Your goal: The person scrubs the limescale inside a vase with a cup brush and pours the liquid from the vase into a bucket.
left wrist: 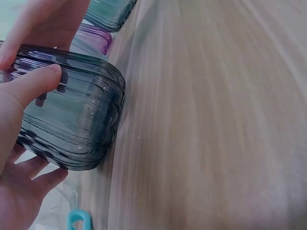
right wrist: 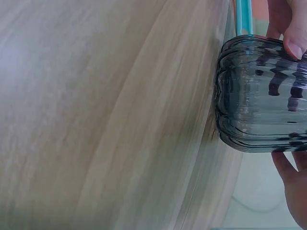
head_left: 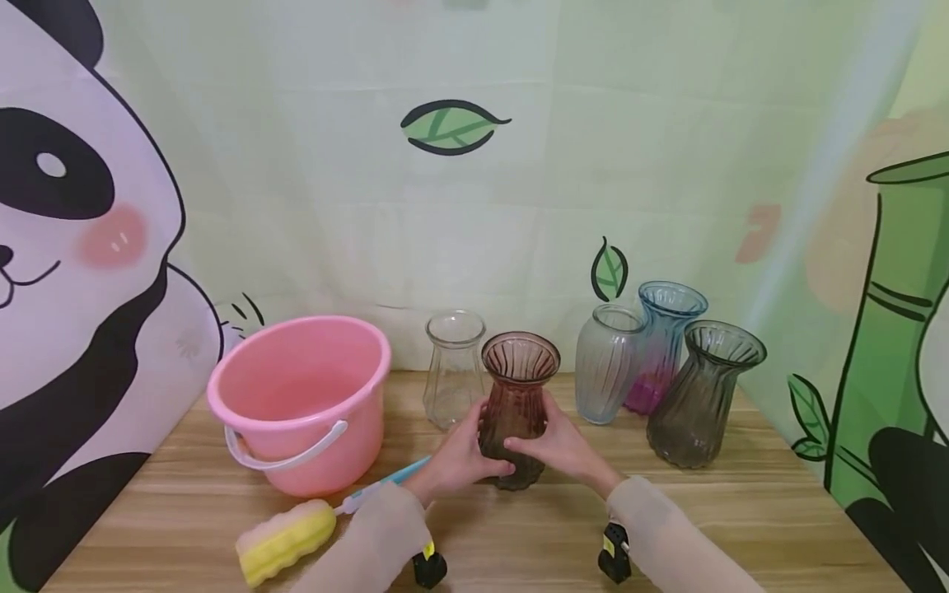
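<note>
A ribbed glass vase [head_left: 515, 412], reddish-brown at its flared rim and darker toward the base, stands upright between both hands at the middle of the table. My left hand [head_left: 463, 453] grips its left side, thumb across the front. From the right, my right hand [head_left: 567, 445] holds it the same way. In the left wrist view the vase's lower body [left wrist: 72, 115] looks dark grey-green, with the thumb pressed on the ribs. Its base [right wrist: 230, 96] shows close to the wooden tabletop in the right wrist view. Fingers behind the vase are partly hidden.
Behind it stands a clear vase [head_left: 454, 371]. To the right are a pale ribbed vase [head_left: 604, 366], a blue-and-pink vase [head_left: 663, 329] and a grey vase [head_left: 697, 403]. A pink bucket [head_left: 326, 449] sits left, with a yellow sponge brush [head_left: 289, 539] before it.
</note>
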`<state>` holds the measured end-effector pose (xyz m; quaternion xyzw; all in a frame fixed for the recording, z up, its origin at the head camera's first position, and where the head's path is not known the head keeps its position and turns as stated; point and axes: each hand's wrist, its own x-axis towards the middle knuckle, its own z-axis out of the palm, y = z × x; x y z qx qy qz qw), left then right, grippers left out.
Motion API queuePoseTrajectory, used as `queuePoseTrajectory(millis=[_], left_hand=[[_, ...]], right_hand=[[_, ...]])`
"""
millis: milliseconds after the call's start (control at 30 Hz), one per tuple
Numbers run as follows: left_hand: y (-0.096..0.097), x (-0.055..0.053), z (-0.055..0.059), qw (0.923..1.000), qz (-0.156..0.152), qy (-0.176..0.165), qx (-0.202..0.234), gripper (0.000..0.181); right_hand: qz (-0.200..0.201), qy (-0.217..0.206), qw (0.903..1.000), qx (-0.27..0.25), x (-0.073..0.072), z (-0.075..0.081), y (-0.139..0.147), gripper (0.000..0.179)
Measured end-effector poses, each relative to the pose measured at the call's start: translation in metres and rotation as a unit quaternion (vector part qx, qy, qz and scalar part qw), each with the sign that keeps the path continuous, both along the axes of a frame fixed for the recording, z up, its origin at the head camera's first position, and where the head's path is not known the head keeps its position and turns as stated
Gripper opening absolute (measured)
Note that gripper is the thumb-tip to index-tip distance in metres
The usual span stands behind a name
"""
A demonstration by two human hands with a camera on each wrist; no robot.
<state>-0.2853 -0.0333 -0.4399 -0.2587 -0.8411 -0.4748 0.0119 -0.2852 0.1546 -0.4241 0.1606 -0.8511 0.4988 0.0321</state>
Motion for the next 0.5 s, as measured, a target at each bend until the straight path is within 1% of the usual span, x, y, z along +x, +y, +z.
queuePoseTrajectory(millis=[133,267,400,500], left_hand=[[0.006,-0.006,-0.002,1.0000,-0.004,0.006,-0.001,0.095],[0.010,-0.008,-0.002,0.9999,-0.003,0.013,-0.007,0.095],[0.011,-0.005,0.001,0.9996,0.021,-0.013,-0.010,0.090],[0.009,-0.002,0.003,0.9983,0.048,-0.031,-0.006,0.082]], right_hand=[[-0.001,0.017,0.9999,0.001,-0.002,-0.001,0.004,0.083],[-0.015,0.032,0.9992,0.017,-0.004,-0.001,0.006,0.085],[-0.032,0.041,0.9985,0.019,-0.009,-0.002,0.006,0.087],[-0.046,0.042,0.9979,0.015,-0.014,-0.003,0.008,0.085]])
